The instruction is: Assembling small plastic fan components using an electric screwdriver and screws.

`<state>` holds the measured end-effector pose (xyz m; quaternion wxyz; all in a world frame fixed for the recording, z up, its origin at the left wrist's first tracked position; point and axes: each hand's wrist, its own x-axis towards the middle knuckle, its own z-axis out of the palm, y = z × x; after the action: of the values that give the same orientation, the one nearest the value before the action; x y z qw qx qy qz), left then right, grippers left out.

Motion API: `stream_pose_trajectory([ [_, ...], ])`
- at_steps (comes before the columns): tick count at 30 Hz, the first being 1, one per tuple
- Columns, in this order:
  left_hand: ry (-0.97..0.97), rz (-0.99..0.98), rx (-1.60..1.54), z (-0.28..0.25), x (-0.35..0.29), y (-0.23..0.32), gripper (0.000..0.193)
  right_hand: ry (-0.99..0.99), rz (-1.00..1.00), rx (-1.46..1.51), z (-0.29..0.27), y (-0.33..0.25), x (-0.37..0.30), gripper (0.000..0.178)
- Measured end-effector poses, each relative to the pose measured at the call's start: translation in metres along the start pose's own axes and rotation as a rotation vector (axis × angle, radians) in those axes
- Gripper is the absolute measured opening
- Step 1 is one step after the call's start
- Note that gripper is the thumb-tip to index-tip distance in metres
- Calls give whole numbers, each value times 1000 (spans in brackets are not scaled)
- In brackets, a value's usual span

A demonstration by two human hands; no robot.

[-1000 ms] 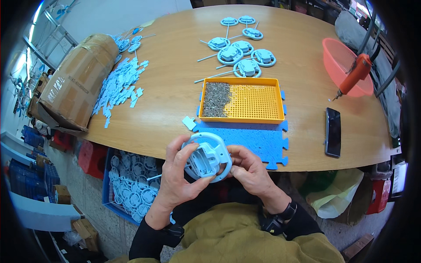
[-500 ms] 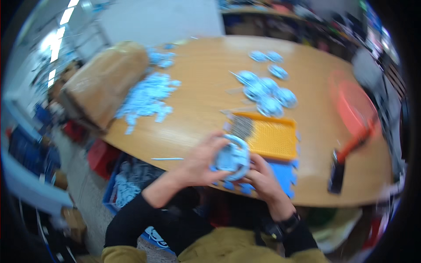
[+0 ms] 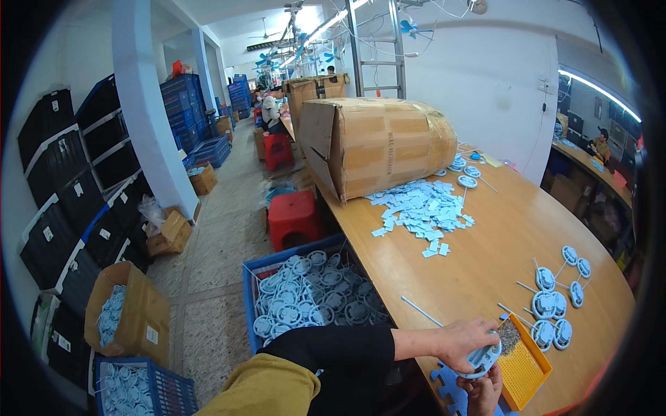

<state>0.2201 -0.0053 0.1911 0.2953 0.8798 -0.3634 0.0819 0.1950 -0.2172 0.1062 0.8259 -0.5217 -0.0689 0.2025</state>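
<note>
A light blue round plastic part [image 3: 484, 362] with a ring-shaped rim is held low at the table's near edge. My left hand [image 3: 459, 344] is closed over its top and side. Below it, my right hand [image 3: 483, 390] grips the lower rim, its fingers partly hidden by the part. Beside the hands sits a yellow tray [image 3: 528, 378] with a pile of small grey metal pieces [image 3: 510, 335] at its far end. A blue foam mat [image 3: 452, 393] lies under the hands. To their left rests a thin light blue rod [image 3: 422, 311].
Several round blue parts with rods [image 3: 548, 304] lie beyond the tray. A heap of small flat blue pieces [image 3: 424, 210] lies before a large cardboard box [image 3: 388, 142]. Below the edge stand a blue crate [image 3: 253, 305] of round parts and a red stool [image 3: 294, 218].
The view has swung left and up, so the hands and tray now appear lower right and the aisle shows. Both hands still hold the round blue part.
</note>
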Motion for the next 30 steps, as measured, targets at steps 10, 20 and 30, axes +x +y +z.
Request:
stream_pose_trajectory([
  [10,-55,125,147,26,8,22,49,138,20,-165,-8,11,-16,48],
  [20,9,445,615,39,36,35,33,-1,-214,-564,-40,-6,0,28],
  [30,-8,577,686,68,43,42,36,108,-265,-660,-63,1,-23,33],
])
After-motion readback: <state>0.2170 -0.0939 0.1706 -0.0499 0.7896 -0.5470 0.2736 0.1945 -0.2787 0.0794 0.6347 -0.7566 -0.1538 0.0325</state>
